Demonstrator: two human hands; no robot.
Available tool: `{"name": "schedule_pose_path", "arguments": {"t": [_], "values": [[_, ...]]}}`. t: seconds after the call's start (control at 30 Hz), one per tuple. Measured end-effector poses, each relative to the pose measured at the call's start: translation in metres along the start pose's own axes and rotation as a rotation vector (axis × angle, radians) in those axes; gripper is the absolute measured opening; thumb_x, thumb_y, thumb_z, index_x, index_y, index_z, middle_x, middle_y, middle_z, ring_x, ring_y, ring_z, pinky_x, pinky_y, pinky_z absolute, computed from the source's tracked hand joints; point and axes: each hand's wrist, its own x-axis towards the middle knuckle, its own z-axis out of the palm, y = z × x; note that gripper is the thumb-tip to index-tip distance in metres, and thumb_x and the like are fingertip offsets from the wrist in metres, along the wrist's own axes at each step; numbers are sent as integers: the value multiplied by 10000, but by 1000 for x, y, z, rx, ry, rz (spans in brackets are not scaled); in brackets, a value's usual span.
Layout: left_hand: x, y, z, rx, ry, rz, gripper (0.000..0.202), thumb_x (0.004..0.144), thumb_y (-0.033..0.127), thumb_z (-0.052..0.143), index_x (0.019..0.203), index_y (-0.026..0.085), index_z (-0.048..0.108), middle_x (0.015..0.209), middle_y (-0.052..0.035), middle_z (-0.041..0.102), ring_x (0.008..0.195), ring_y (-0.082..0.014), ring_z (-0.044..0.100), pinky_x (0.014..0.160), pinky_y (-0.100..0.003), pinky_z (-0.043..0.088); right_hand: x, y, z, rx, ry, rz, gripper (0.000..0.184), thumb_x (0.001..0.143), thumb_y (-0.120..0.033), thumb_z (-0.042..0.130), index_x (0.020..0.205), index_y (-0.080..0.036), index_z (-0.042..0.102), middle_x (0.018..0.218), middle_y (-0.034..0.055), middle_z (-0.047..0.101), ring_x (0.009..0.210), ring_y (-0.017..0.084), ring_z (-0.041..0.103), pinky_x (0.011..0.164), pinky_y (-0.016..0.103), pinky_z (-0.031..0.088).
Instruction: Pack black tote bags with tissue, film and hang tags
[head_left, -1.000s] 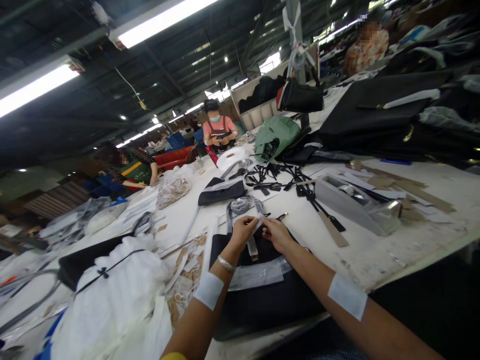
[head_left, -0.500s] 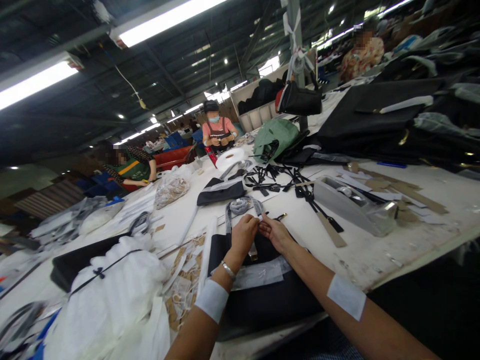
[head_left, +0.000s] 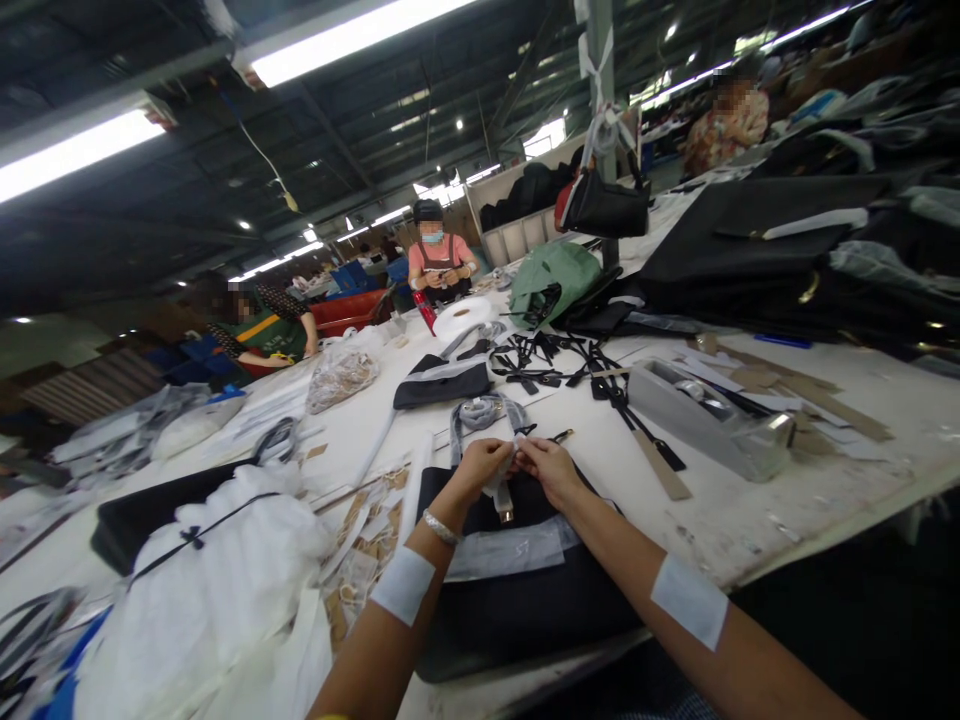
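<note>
A black handbag (head_left: 525, 610) lies flat on the table in front of me, with a strip of clear plastic film (head_left: 510, 550) across its front. Its handle (head_left: 456, 430) is wrapped in greyish plastic and loops away from me. My left hand (head_left: 484, 465) is closed, pinching the pale wrapping (head_left: 516, 441) on the handle. Closed on the same spot from the other side, my right hand (head_left: 549, 468) meets it fingertip to fingertip. Below the fingers a gold buckle (head_left: 506, 516) shows on the bag. The fingers partly hide what they pinch.
A grey tape dispenser (head_left: 697, 415) stands to the right, near cardboard strips and black straps (head_left: 615, 390). White wrapping sheets (head_left: 217, 590) are heaped at left. Farther back are a white roll (head_left: 461, 318), a green bag (head_left: 555, 280) and a co-worker (head_left: 442, 260). Black bags (head_left: 765, 230) pile up at right.
My left hand has shifted slightly left and opened up more of the view onto the buckle. Both hands still meet at the handle.
</note>
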Motion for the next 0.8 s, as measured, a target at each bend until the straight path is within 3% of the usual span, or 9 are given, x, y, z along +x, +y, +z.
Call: {"name": "schedule_pose_path", "arguments": {"t": [0.1, 0.37, 0.53, 0.6, 0.7, 0.73, 0.77, 0.8], "values": [[-2, -1, 2, -99, -22, -14, 339, 776, 467, 653, 828, 134, 689, 735, -67, 696, 614, -142, 629, 590, -263, 505, 1, 1, 0, -24, 0, -9, 228, 628, -304, 829, 677, -135, 684, 585, -5, 642, 535, 91, 572, 556, 195, 507], [-8, -13, 17, -226, 105, 14, 412, 706, 523, 707, 803, 123, 687, 656, -13, 624, 551, -82, 511, 493, -187, 357, 7, 3, -2, -110, 14, -15, 214, 679, -312, 769, 609, -166, 628, 540, -39, 593, 460, 61, 503, 459, 161, 439], [-8, -22, 19, -252, 157, -4, 506, 619, 595, 748, 792, 122, 691, 581, 9, 585, 485, -70, 456, 460, -189, 305, -3, -5, 7, -305, -10, -52, 185, 716, -251, 727, 591, -167, 621, 510, -22, 590, 446, 81, 528, 467, 186, 466], [-7, -23, 18, -255, 159, -11, 522, 593, 607, 760, 782, 126, 688, 553, 24, 562, 457, -62, 427, 443, -185, 279, -11, -22, 4, -426, -28, -88, 75, 689, -213, 747, 677, -172, 686, 532, -11, 618, 470, 117, 569, 495, 229, 502], [-6, -26, 18, -262, 145, -15, 524, 581, 614, 763, 748, 124, 685, 531, 34, 536, 427, -48, 388, 424, -180, 253, -30, -72, -23, -642, 14, -268, 192, 681, -185, 766, 866, -233, 746, 773, 11, 719, 682, 169, 660, 721, 305, 556], [-5, -26, 18, -266, 140, -13, 522, 582, 613, 763, 739, 122, 684, 530, 34, 534, 424, -45, 382, 422, -177, 252, -38, -95, -38, -723, 51, -365, 208, 700, -181, 758, 896, -252, 749, 930, 20, 731, 845, 188, 667, 868, 327, 525], [-5, -27, 18, -272, 138, -10, 520, 583, 610, 763, 738, 121, 684, 533, 32, 538, 426, -44, 385, 422, -174, 255, -45, -118, -56, -953, 103, -589, 186, 757, -220, 719, 936, -265, 744, 1075, 27, 710, 1011, 214, 637, 985, 366, 468], [-5, -28, 19, -279, 138, -7, 518, 586, 608, 762, 744, 120, 687, 537, 29, 544, 430, -45, 392, 424, -172, 261, -52, -142, -76, -1027, 165, -672, 173, 771, -207, 703, 933, -256, 741, 1227, 38, 654, 1213, 249, 530, 1106, 412, 350]]}}
